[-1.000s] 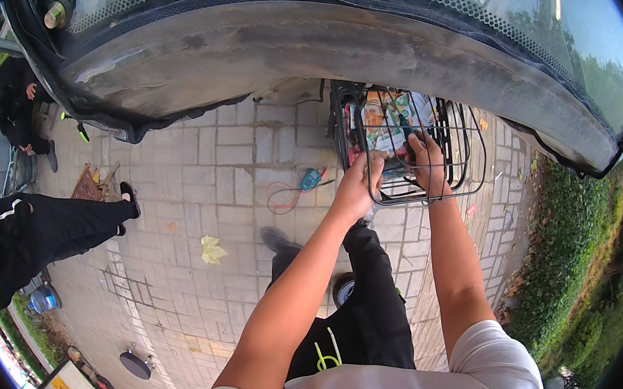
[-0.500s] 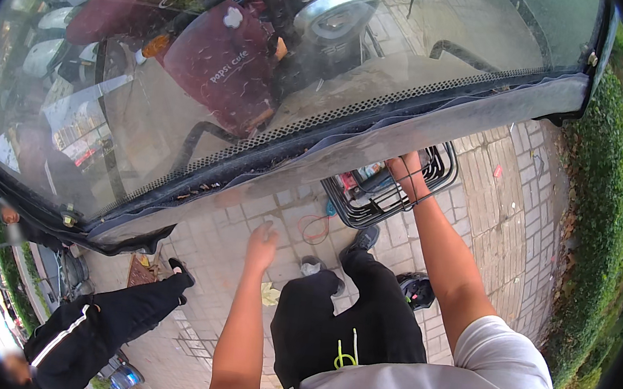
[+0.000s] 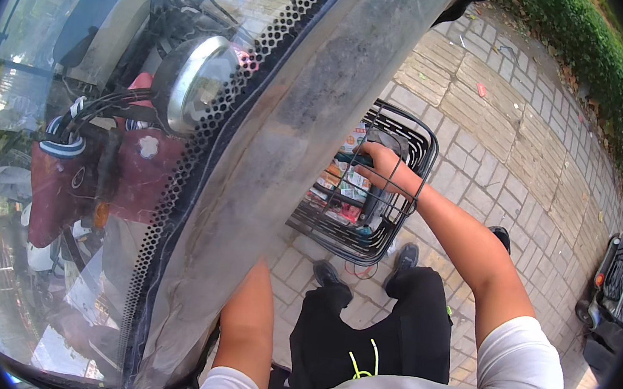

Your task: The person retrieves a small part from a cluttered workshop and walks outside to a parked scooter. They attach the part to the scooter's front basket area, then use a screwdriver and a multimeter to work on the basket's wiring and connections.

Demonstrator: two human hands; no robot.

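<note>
My right hand (image 3: 383, 165) reaches between the bars of a black wire basket (image 3: 431, 150). Its fingers are bent around something dark that I cannot make out. Small printed boxes and packets (image 3: 351, 182), white, orange and red, lie in the basket close to the fingertips. A dark grey, soft-looking thing (image 3: 387, 140) sits beside the hand. My left forearm (image 3: 248, 317) goes up behind the grey lower skirt (image 3: 289, 116) of a clear windshield, which hides the left hand.
Through the windshield (image 3: 101, 172) shows a dark red scooter (image 3: 144, 165) with a round silver-rimmed headlight (image 3: 200, 84). Brick paving (image 3: 483, 152) runs to a green hedge (image 3: 605, 73). A dark vehicle (image 3: 608, 294) stands at the right edge. An orange cord (image 3: 360, 273) lies near my feet.
My view has turned, and the windshield now covers the left side. The basket's contents show more. My left hand has passed out of sight behind the skirt; the right stays at the basket.
</note>
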